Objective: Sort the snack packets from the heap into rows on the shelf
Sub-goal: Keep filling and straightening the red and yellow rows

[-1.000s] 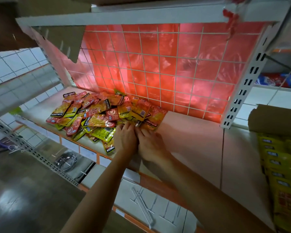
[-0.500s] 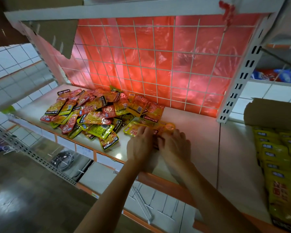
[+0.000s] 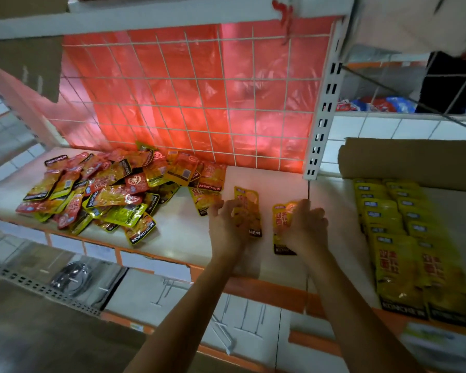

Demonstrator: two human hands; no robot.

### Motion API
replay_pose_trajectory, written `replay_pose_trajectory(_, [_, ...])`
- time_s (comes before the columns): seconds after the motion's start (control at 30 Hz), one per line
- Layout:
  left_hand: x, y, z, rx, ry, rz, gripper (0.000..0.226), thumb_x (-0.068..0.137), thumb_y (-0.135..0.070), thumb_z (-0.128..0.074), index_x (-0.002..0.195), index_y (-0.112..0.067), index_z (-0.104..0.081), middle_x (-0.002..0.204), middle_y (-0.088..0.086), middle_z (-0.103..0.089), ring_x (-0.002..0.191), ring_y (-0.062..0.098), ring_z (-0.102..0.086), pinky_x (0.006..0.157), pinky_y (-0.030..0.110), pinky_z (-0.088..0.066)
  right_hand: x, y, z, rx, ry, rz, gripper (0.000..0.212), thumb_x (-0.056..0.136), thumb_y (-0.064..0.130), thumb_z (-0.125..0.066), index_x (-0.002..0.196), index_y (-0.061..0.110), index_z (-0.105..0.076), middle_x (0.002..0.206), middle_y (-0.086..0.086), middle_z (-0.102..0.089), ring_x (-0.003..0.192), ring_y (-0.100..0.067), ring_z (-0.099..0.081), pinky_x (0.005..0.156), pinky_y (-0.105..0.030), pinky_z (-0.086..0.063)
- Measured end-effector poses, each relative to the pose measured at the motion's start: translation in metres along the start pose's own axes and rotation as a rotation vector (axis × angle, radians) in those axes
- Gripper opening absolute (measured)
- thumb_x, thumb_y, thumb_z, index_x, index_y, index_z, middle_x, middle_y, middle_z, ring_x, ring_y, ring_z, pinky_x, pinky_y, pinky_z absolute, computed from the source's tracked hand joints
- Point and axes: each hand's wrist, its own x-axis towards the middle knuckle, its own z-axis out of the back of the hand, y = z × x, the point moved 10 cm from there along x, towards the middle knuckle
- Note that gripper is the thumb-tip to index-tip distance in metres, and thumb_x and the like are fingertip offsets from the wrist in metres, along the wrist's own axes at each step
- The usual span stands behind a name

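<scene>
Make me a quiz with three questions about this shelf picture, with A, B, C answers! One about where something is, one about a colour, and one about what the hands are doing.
1. Where on the shelf is the heap of packets?
A. on the right side
B. on the left side
C. hanging from the top

2. What colour is the plastic sheet at the back?
A. blue
B. green
C. red

3. What are the left hand and the right hand doing?
A. each holds a yellow packet
B. both hang empty
C. both lift a box

Answers:
1 B, the heap lies to the left of both hands.
2 C, the sheet shows red all over.
3 A, the left hand's fingers curl on the left packet, and the right hand's fingers curl on the right packet.
</scene>
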Motion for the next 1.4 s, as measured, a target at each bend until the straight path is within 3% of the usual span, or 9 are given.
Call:
replay_pose_trajectory(0.1, [-0.005, -0.014, -0.021, -0.078, 0.07, -0.01, 0.019, 0.087, -0.011, -0.065, 0.105, -0.014, -0.072, 0.108, 0.006, -0.071, 0.09, 0.013, -0.063, 0.071, 0.007, -0.037, -0.003, -0.016, 0.017, 0.076, -0.044, 0.02, 0.052, 0.085, 0.02, -0.064, 0.127, 0.016, -0.034, 0.119, -0.017, -0.052, 0.109, -0.036, -0.054, 0.081, -0.035, -0.044])
replay_pose_trajectory(0.17, [-0.007, -0.025, -0.039, -0.1, 0.143, -0.001, 0.02, 0.091, -0.018, -0.063, 0.109, -0.014, -0.071, 0.109, 0.003, -0.072, 0.088, 0.008, -0.063, 0.074, 0.008, -0.04, -0.009, -0.025, 0.038, 0.105, -0.146, 0.057, 0.044, 0.087, 0.022, -0.06, 0.126, 0.019, -0.038, 0.116, -0.015, -0.056, 0.105, -0.034, -0.057, 0.076, -0.033, -0.042])
replay_pose_trajectory(0.33, [-0.014, -0.067, -0.087, -0.114, 0.302, -0.046, 0.029, 0.089, -0.03, -0.065, 0.115, -0.017, -0.069, 0.112, 0.002, -0.07, 0.09, 0.013, -0.065, 0.08, 0.017, -0.042, -0.014, -0.063, 0.091, 0.268, -0.322, 0.044, 0.046, 0.085, 0.013, -0.061, 0.128, 0.017, -0.046, 0.121, -0.011, -0.057, 0.112, -0.031, -0.055, 0.084, -0.035, -0.043])
replay_pose_trajectory(0.43, [-0.017, -0.094, -0.114, -0.068, 0.368, -0.11, 0.033, 0.087, -0.019, -0.066, 0.119, -0.016, -0.066, 0.114, 0.006, -0.068, 0.099, 0.019, -0.064, 0.086, 0.015, -0.044, -0.013, -0.089, 0.114, 0.313, -0.374, -0.001, 0.051, 0.084, 0.011, -0.062, 0.132, 0.016, -0.045, 0.124, -0.013, -0.057, 0.113, -0.032, -0.053, 0.086, -0.037, -0.043])
replay_pose_trajectory(0.57, [-0.022, -0.122, -0.138, 0.018, 0.364, -0.244, 0.028, 0.091, -0.015, -0.06, 0.118, -0.011, -0.063, 0.113, -0.002, -0.054, 0.109, 0.023, -0.058, 0.072, -0.004, -0.034, -0.016, -0.114, 0.136, 0.342, -0.435, -0.028, 0.052, 0.084, 0.012, -0.062, 0.133, 0.018, -0.045, 0.115, -0.012, -0.061, 0.104, -0.031, -0.057, 0.085, -0.035, -0.042])
replay_pose_trajectory(0.7, [-0.016, -0.137, -0.16, 0.183, 0.396, -0.317, 0.029, 0.094, -0.024, -0.056, 0.122, -0.022, -0.064, 0.132, 0.007, -0.052, 0.113, 0.03, -0.052, 0.092, 0.033, -0.045, -0.016, -0.131, 0.145, 0.381, -0.431, -0.06, 0.054, 0.084, 0.013, -0.063, 0.134, 0.02, -0.045, 0.119, -0.01, -0.06, 0.105, -0.029, -0.058, 0.089, -0.036, -0.044])
replay_pose_trajectory(1.07, [0.008, -0.147, -0.18, 0.334, 0.327, -0.295, 0.027, 0.098, -0.039, -0.046, 0.108, -0.027, -0.068, 0.123, 0.003, -0.061, 0.108, 0.03, -0.048, 0.082, 0.035, -0.042, -0.009, -0.141, 0.159, 0.414, -0.376, -0.037, 0.053, 0.087, 0.011, -0.059, 0.136, 0.022, -0.043, 0.124, -0.008, -0.059, 0.108, -0.027, -0.058, 0.092, -0.038, -0.047])
replay_pose_trajectory(1.27, [0.011, -0.145, -0.182, 0.347, 0.343, -0.31, 0.027, 0.098, -0.039, -0.046, 0.112, -0.027, -0.066, 0.125, 0.001, -0.06, 0.11, 0.03, -0.047, 0.085, 0.035, -0.043, -0.002, -0.142, 0.157, 0.478, -0.333, -0.014, 0.051, 0.09, 0.007, -0.047, 0.136, 0.026, -0.038, 0.108, -0.006, -0.062, 0.09, -0.029, -0.063, 0.078, -0.041, -0.052])
replay_pose_trajectory(1.4, [0.005, -0.152, -0.167, 0.167, 0.228, -0.316, 0.032, 0.097, -0.027, -0.052, 0.127, -0.016, -0.06, 0.127, 0.01, -0.058, 0.113, 0.032, -0.048, 0.094, 0.036, -0.038, 0.004, -0.141, 0.157, 0.514, -0.343, 0.006, 0.059, 0.088, 0.007, -0.053, 0.14, 0.026, -0.034, 0.078, 0.014, -0.051, 0.067, -0.008, -0.056, 0.069, -0.031, -0.045])
